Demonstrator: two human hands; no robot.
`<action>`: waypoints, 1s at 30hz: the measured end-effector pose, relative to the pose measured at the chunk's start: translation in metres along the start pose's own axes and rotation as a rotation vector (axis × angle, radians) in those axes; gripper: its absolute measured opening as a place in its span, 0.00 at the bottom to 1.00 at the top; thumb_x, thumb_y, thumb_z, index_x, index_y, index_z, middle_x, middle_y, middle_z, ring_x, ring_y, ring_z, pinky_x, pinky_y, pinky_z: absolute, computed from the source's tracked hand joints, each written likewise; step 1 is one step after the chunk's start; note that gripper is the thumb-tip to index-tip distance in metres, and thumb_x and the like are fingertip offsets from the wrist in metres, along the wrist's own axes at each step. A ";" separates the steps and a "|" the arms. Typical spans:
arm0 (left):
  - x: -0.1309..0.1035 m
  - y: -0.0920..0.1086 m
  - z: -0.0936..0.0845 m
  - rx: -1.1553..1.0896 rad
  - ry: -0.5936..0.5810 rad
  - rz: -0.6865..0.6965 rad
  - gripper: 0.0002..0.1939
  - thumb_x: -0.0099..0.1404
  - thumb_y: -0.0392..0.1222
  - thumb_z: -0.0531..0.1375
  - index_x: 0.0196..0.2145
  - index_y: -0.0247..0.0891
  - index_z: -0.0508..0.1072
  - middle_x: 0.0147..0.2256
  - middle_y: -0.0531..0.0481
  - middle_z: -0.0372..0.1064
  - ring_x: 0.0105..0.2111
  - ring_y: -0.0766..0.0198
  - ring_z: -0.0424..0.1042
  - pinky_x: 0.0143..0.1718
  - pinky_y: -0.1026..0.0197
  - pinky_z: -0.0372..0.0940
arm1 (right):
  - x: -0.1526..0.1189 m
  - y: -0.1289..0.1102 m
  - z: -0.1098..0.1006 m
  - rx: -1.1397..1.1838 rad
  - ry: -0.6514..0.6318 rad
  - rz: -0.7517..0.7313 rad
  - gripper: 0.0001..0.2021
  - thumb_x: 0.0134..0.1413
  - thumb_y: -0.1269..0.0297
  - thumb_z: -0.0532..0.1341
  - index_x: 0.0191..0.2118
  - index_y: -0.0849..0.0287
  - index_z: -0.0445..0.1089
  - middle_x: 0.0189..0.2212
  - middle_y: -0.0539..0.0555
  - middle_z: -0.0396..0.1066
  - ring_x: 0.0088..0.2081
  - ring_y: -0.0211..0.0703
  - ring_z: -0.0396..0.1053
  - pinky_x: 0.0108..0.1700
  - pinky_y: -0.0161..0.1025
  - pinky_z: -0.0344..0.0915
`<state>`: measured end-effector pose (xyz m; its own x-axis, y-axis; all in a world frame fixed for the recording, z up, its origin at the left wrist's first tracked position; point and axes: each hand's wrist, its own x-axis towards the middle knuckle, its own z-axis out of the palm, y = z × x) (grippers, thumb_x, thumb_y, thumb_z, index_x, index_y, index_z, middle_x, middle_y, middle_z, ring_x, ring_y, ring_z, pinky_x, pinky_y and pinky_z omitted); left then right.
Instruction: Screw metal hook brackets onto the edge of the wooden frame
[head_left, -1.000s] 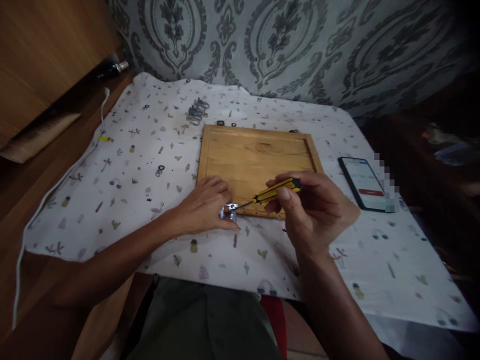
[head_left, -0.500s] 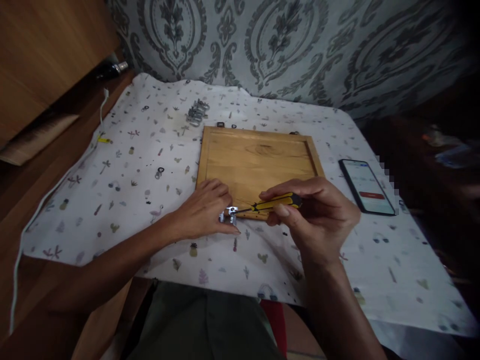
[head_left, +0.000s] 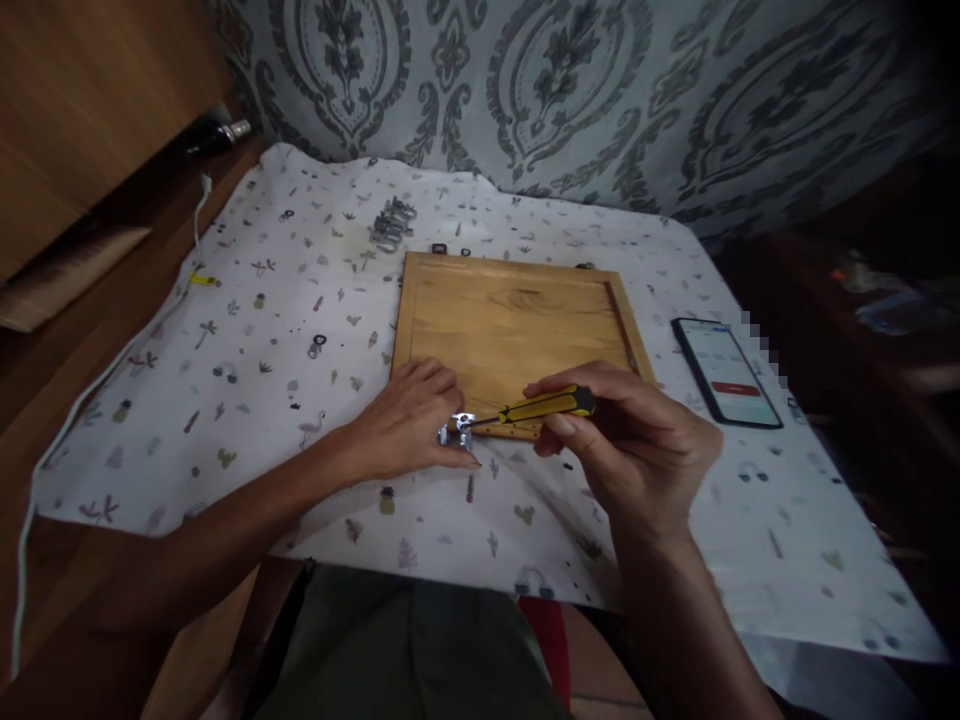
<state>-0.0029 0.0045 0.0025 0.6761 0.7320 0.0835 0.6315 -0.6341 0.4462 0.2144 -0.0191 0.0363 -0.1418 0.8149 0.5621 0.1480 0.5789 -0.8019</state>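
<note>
A framed wooden panel (head_left: 517, 325) lies flat on the patterned cloth. At its near left corner sits a small shiny metal fitting (head_left: 464, 421), partly hidden by my fingers. My left hand (head_left: 409, 415) is closed on this fitting and rests against the panel's corner, thumb toward me. Between thumb and fingers, my right hand (head_left: 637, 440) grips a yellow and black screwdriver (head_left: 546, 405). The screwdriver's thin shaft points left, with its tip at the fitting.
Several grey metal pieces (head_left: 391, 225) lie in a pile behind the panel. A phone (head_left: 727, 372) with a lit screen rests at the right. Along the left edge runs a white cable (head_left: 97, 385), beside wooden furniture (head_left: 105, 110). A patterned wall (head_left: 465, 90) stands behind the table.
The screwdriver handle has shifted slightly left in my right hand, while its tip stays at the fitting. My left hand keeps its place. The view has moved a little.
</note>
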 end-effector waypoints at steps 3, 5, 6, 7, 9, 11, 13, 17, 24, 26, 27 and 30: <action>0.001 0.002 -0.002 0.003 -0.016 -0.014 0.26 0.61 0.62 0.72 0.39 0.34 0.76 0.42 0.44 0.70 0.46 0.51 0.65 0.49 0.51 0.63 | -0.002 0.000 0.002 -0.022 0.011 -0.003 0.07 0.59 0.67 0.73 0.43 0.51 0.82 0.35 0.49 0.81 0.23 0.34 0.73 0.22 0.32 0.72; 0.001 0.002 -0.003 0.001 -0.019 -0.018 0.26 0.61 0.62 0.72 0.38 0.35 0.76 0.41 0.45 0.70 0.46 0.51 0.65 0.49 0.51 0.63 | -0.004 0.001 0.003 -0.027 0.010 0.004 0.06 0.59 0.67 0.72 0.42 0.51 0.82 0.34 0.49 0.80 0.25 0.35 0.74 0.22 0.32 0.71; 0.001 0.002 -0.003 -0.001 -0.018 -0.017 0.26 0.61 0.62 0.72 0.38 0.35 0.76 0.41 0.45 0.70 0.46 0.51 0.65 0.49 0.52 0.63 | -0.005 0.001 0.003 -0.030 0.013 0.006 0.06 0.60 0.67 0.72 0.42 0.51 0.82 0.34 0.49 0.79 0.25 0.35 0.74 0.21 0.32 0.71; 0.001 0.002 -0.003 -0.002 -0.016 -0.015 0.26 0.61 0.62 0.72 0.38 0.35 0.75 0.41 0.45 0.70 0.46 0.52 0.65 0.48 0.52 0.63 | -0.006 0.002 0.004 -0.032 0.017 0.007 0.06 0.60 0.67 0.72 0.42 0.52 0.82 0.34 0.49 0.79 0.25 0.35 0.74 0.21 0.31 0.71; 0.001 0.002 -0.002 -0.003 -0.011 -0.012 0.26 0.61 0.62 0.72 0.38 0.35 0.75 0.41 0.45 0.70 0.45 0.52 0.65 0.48 0.52 0.62 | -0.007 0.003 0.005 -0.035 0.026 0.005 0.05 0.60 0.67 0.72 0.42 0.52 0.81 0.34 0.49 0.78 0.24 0.34 0.72 0.21 0.32 0.71; 0.000 0.001 -0.001 -0.004 -0.003 -0.006 0.25 0.61 0.62 0.72 0.38 0.35 0.75 0.41 0.45 0.70 0.45 0.52 0.65 0.48 0.52 0.62 | -0.007 0.003 0.006 -0.039 0.037 -0.002 0.05 0.60 0.66 0.72 0.42 0.53 0.81 0.33 0.49 0.78 0.23 0.34 0.71 0.22 0.32 0.71; 0.000 0.001 -0.001 -0.008 0.004 -0.001 0.25 0.61 0.62 0.72 0.39 0.36 0.75 0.41 0.46 0.70 0.45 0.52 0.65 0.48 0.52 0.62 | -0.007 0.003 0.007 -0.045 0.048 -0.010 0.06 0.60 0.66 0.72 0.42 0.53 0.80 0.33 0.49 0.77 0.23 0.34 0.72 0.22 0.33 0.72; 0.000 0.001 -0.002 -0.006 0.001 -0.001 0.26 0.62 0.62 0.72 0.40 0.36 0.75 0.41 0.45 0.70 0.45 0.52 0.65 0.48 0.52 0.62 | -0.006 0.004 0.008 -0.035 0.048 -0.020 0.06 0.59 0.68 0.72 0.42 0.54 0.80 0.32 0.48 0.77 0.24 0.34 0.72 0.23 0.32 0.72; 0.001 0.003 -0.003 -0.003 -0.018 -0.020 0.25 0.61 0.61 0.73 0.38 0.35 0.75 0.41 0.45 0.70 0.46 0.51 0.66 0.49 0.51 0.62 | -0.006 0.003 0.010 -0.008 0.076 -0.007 0.06 0.58 0.64 0.73 0.40 0.54 0.78 0.31 0.47 0.76 0.23 0.34 0.72 0.21 0.32 0.70; 0.001 0.003 -0.003 -0.002 -0.016 -0.020 0.25 0.62 0.61 0.72 0.39 0.36 0.75 0.41 0.45 0.70 0.47 0.50 0.66 0.49 0.50 0.62 | -0.005 0.002 0.010 -0.017 0.084 0.001 0.07 0.58 0.62 0.74 0.39 0.54 0.78 0.31 0.47 0.76 0.22 0.34 0.71 0.20 0.32 0.70; 0.001 0.003 -0.003 -0.002 -0.017 -0.021 0.25 0.62 0.61 0.72 0.39 0.36 0.75 0.42 0.45 0.70 0.47 0.50 0.66 0.49 0.50 0.62 | -0.006 0.002 0.010 -0.020 0.086 0.001 0.07 0.58 0.62 0.74 0.39 0.54 0.78 0.31 0.47 0.76 0.22 0.34 0.71 0.19 0.32 0.70; 0.001 0.002 -0.003 -0.004 -0.023 -0.017 0.26 0.62 0.63 0.71 0.39 0.36 0.75 0.41 0.45 0.70 0.46 0.51 0.66 0.49 0.51 0.62 | -0.007 0.002 0.009 -0.051 0.070 0.004 0.06 0.59 0.63 0.73 0.39 0.54 0.78 0.31 0.48 0.76 0.23 0.35 0.71 0.20 0.33 0.70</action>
<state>-0.0019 0.0046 0.0061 0.6740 0.7367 0.0549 0.6417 -0.6207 0.4506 0.2073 -0.0238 0.0289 -0.0721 0.8164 0.5730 0.1980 0.5748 -0.7940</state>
